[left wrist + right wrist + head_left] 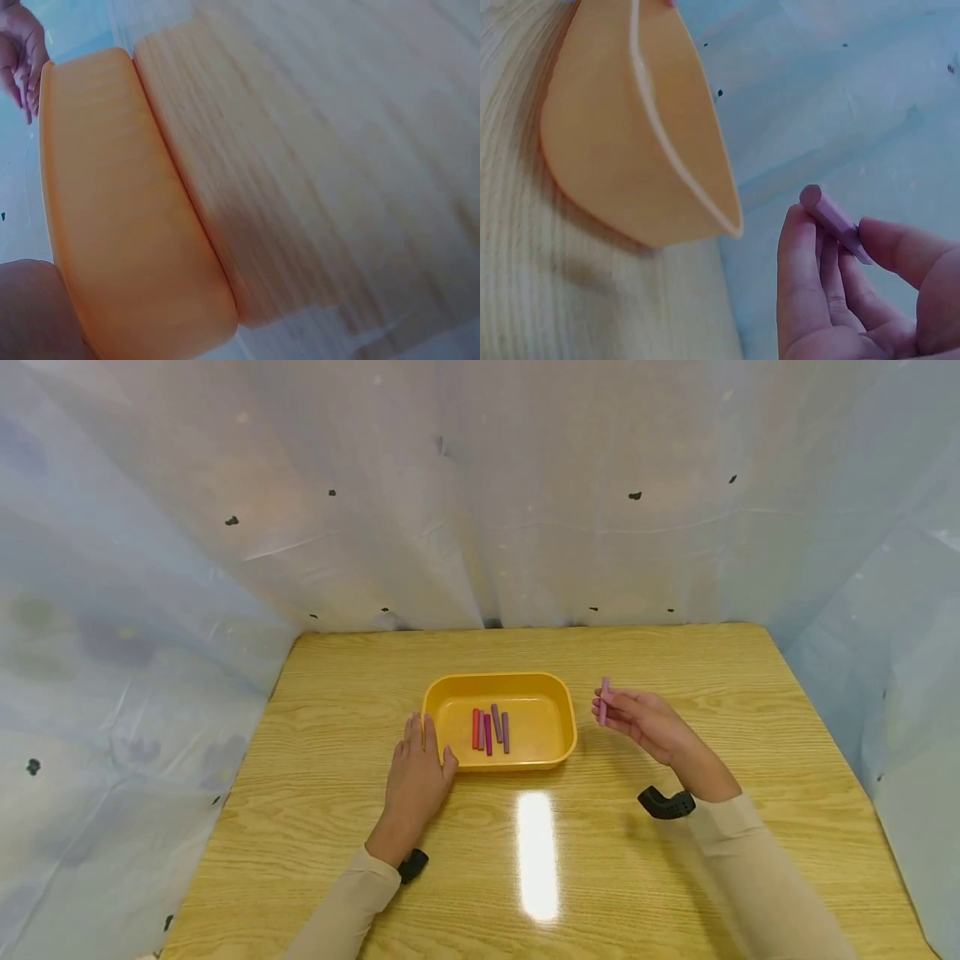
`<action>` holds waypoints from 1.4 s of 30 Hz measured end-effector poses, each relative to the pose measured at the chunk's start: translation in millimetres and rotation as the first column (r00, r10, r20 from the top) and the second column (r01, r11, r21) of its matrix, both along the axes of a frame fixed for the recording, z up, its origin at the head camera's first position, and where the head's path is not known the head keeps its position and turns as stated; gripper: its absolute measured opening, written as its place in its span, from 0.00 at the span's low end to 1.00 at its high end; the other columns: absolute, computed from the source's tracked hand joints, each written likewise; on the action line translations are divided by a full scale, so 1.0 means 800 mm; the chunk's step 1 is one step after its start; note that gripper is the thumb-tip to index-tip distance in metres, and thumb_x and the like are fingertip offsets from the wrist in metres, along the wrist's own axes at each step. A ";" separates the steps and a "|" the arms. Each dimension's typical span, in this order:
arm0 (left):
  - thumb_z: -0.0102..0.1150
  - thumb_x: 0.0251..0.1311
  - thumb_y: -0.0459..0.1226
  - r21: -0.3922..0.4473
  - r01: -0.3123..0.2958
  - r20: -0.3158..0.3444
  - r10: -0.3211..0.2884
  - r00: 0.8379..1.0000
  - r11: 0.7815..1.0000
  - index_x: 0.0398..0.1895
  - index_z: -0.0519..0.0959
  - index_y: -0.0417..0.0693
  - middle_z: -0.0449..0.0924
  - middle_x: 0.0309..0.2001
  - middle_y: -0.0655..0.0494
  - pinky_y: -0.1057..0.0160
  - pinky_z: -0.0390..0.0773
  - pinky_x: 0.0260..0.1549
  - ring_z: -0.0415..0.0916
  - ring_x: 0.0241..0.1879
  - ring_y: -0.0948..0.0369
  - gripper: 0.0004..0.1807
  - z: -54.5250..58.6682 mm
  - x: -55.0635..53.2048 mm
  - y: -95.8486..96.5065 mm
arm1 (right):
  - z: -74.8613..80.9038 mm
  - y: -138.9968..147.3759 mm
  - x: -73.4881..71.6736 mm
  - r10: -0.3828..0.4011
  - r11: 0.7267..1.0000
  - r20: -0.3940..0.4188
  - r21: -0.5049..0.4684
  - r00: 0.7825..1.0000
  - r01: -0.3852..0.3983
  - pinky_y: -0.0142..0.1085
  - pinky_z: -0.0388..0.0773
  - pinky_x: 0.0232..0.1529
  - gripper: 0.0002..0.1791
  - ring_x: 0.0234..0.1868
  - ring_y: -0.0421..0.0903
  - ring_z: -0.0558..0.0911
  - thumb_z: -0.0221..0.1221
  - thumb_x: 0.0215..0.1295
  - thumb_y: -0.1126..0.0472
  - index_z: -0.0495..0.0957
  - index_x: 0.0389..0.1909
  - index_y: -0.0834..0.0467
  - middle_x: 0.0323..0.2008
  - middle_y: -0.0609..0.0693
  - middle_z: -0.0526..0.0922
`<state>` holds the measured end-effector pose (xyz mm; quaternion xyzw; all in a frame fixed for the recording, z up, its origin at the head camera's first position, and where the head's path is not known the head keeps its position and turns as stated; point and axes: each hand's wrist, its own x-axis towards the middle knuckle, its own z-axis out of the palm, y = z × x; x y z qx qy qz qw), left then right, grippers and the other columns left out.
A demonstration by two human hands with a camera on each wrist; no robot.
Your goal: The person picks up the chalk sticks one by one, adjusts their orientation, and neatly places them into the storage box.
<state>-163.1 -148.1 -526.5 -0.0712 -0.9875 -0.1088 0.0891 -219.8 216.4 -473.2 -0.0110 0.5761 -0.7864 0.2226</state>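
Note:
A yellow tray [540,764] with raised walls stands on the table, several chalk-like sticks [489,735] in red, magenta and purple lying near its middle. My left hand [417,777] rests against the tray's left front corner, fingers fairly straight and thumb at the near rim. Between thumb and fingers, my right hand [651,722] pinches a light purple chalk-like stick [834,219] in the air, to the right of the tray and apart from it. In the left wrist view, the tray's outer wall [135,210] fills the left side and hides its contents.
The wooden table [315,827] carries a bright glare patch in front of the tray. Plastic sheeting [480,527] hangs behind the table and on both sides. A black wrist device [666,803] sits at the right wrist, another [413,866] at the left.

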 end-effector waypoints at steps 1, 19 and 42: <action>0.34 0.67 0.48 0.000 0.000 0.003 0.000 1.000 1.000 0.70 0.50 0.34 0.49 0.69 0.35 0.47 0.61 0.59 0.48 0.68 0.46 0.35 0.000 0.000 0.000 | 0.003 -0.002 -0.001 0.010 1.000 -0.008 0.007 1.000 -0.010 0.36 0.74 0.49 0.22 0.47 0.46 0.80 0.49 0.70 0.62 0.63 0.57 0.75 0.44 0.54 0.80; 0.43 0.66 0.45 0.010 0.000 -0.010 0.000 1.000 1.000 0.70 0.51 0.32 0.49 0.69 0.34 0.47 0.60 0.60 0.49 0.68 0.45 0.35 0.000 0.000 0.001 | 0.024 -0.061 -0.019 0.115 0.992 -0.072 0.067 0.991 -0.111 0.38 0.75 0.48 0.22 0.50 0.52 0.79 0.50 0.69 0.64 0.65 0.56 0.78 0.44 0.56 0.80; 0.43 0.66 0.45 0.011 -0.003 0.001 0.003 1.000 1.000 0.69 0.51 0.32 0.49 0.69 0.34 0.47 0.58 0.61 0.48 0.68 0.45 0.35 0.001 0.002 0.002 | -0.010 -0.127 -0.041 0.220 0.924 -0.040 0.329 0.975 -0.195 0.40 0.76 0.47 0.21 0.54 0.62 0.74 0.48 0.71 0.62 0.69 0.55 0.76 0.44 0.62 0.79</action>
